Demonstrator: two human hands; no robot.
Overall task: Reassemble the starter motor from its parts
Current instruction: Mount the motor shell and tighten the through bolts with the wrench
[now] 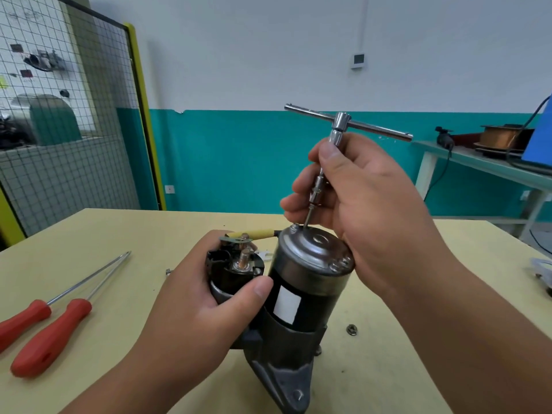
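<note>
Head view, hazards first. Slender bit of the chrome T-handle driver (340, 127) meets the silver domed end cap (316, 249) at a slant near its far rim. In my judgement it could slip out of the screw head or cross-thread the fastener if turned before being squared up; the fastener itself is too small to make out. Grey and black cylindrical starter motor (301, 294) stands upright on its cast nose on the pale wooden table (119, 234), a narrow footing, and off-centre downward pressure could tip it should the supporting grip slacken. Left hand (191, 297) wraps fingers and thumb round the black solenoid (236, 264) at the motor's left side, steadying the unit. Right hand (364, 210) is above and right of the end cap, thumb and fingers pinching the driver's shaft below the crossbar. Motor sits between and below both hands. Loose hex nut (352, 329) lies near the housing's right; two red-handled screwdrivers (44, 327) lie well apart to the left.
</note>
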